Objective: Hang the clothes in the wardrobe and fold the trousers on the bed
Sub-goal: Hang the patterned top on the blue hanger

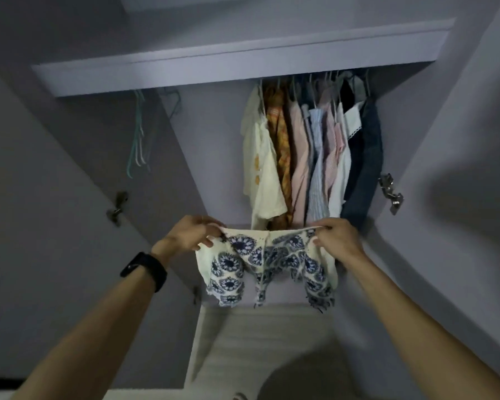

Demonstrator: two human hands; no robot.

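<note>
A small cream garment with blue flower medallions [267,262] hangs stretched between my two hands in front of the open wardrobe [243,62]. My left hand [191,235] pinches its upper left edge. My right hand [337,238] pinches its upper right edge. The cloth droops below both hands. Behind it, on the right half of the rail, several hung clothes [309,157] crowd together: cream, orange, pink, light blue, white and dark blue.
Several empty hangers [139,134] dangle at the left of the rail. The wardrobe doors stand open on both sides, with hinges [390,194] showing on the right door. A pale striped surface [260,342] lies below the garment.
</note>
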